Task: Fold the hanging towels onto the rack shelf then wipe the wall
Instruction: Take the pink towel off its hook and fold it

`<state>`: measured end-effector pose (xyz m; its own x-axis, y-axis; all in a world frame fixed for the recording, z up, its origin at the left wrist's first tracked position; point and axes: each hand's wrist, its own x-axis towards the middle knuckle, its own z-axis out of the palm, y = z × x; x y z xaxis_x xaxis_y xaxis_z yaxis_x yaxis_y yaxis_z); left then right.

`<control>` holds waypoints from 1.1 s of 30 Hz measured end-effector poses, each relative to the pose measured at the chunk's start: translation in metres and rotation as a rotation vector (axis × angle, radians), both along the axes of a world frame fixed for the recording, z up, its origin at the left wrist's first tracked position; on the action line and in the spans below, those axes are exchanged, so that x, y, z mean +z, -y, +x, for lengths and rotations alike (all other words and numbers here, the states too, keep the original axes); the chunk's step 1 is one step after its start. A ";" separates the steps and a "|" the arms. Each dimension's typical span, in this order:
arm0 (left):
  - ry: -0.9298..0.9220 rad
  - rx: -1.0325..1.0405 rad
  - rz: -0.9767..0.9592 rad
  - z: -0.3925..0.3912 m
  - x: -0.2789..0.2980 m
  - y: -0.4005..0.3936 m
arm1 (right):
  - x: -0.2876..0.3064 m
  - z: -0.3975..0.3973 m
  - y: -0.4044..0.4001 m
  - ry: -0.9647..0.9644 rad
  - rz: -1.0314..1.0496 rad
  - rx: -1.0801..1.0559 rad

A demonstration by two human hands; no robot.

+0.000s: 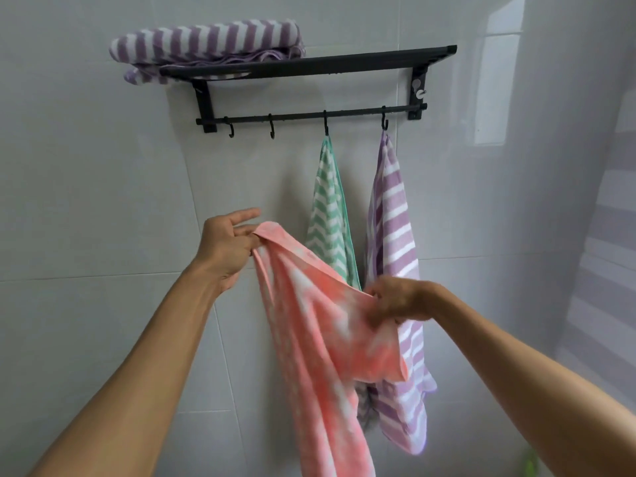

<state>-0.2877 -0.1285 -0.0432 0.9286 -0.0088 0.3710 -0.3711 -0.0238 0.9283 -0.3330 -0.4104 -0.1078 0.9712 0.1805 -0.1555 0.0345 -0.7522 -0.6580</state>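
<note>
A pink and white towel [320,339] hangs between my hands in front of the tiled wall [86,201]. My left hand [225,247] pinches its upper corner. My right hand [395,301] grips its upper edge further right and lower down. Behind it, a green striped towel [328,208] and a purple striped towel [395,235] hang from two hooks of the black rack [309,67]. A folded purple striped towel [206,43] lies on the left end of the rack shelf.
Two bare hooks [231,130] hang on the left part of the rack's lower bar. A glossy side wall [568,166] stands at the right and reflects purple stripes. Something green [530,463] shows low at the right.
</note>
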 end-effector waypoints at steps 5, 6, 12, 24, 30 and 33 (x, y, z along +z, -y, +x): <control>0.055 0.107 0.156 0.010 0.005 -0.040 | -0.023 -0.003 0.018 -0.092 -0.502 -0.016; 0.058 0.125 0.188 0.013 0.001 -0.046 | -0.015 -0.004 0.019 -0.072 -0.605 -0.032; 0.064 0.360 0.375 0.033 -0.027 -0.076 | 0.055 -0.003 0.022 0.405 -0.722 -0.350; 0.125 0.483 0.333 0.043 -0.003 -0.085 | 0.104 -0.002 -0.003 0.717 -0.746 -0.430; 0.125 0.446 0.123 0.048 0.005 -0.100 | 0.117 0.000 0.005 0.785 0.054 -0.353; -0.096 0.359 0.100 0.044 -0.033 -0.103 | 0.081 -0.005 0.008 0.433 -0.156 -0.209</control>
<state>-0.2437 -0.0258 -0.0760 0.9098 0.2912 0.2959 -0.2340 -0.2288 0.9449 -0.3378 -0.4182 -0.0267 0.9655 -0.0180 0.2596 0.1173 -0.8604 -0.4960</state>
